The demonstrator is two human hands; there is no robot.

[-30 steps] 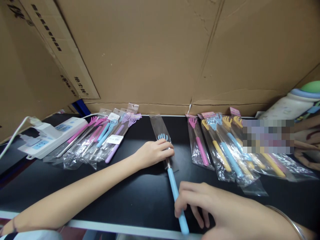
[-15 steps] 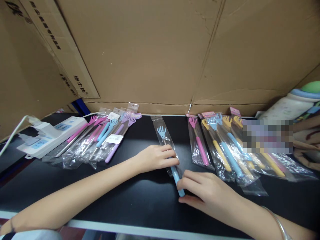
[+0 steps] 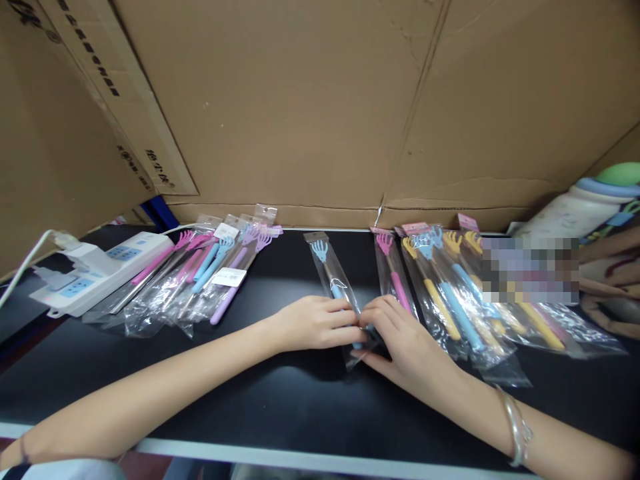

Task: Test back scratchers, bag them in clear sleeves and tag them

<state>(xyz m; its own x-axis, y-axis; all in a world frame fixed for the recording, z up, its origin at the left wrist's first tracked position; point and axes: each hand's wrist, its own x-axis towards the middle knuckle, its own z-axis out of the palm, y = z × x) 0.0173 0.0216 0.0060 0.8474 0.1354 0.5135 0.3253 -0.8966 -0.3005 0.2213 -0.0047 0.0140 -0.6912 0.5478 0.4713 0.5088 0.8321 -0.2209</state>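
A light-blue back scratcher with a hand-shaped head lies inside a clear plastic bag in the middle of the black table. My left hand curls its fingers over the bag and the lower handle, holding them against the table. At the near end of the bag, my right hand pinches the plastic beside the handle tip. The fingers of both hands nearly meet and cover part of the handle. Just right of them rests a bagged pink back scratcher.
Several bagged back scratchers lie at the left, beside a white power strip. More yellow and blue bagged ones lie at the right. Another person's hand and a bottle are at the far right. Cardboard walls the back.
The blue back scratcher has slid away from me, deeper into its bag, toward the bag's top. My right hand has moved up from the handle end to the bag's near edge, close to my left hand.
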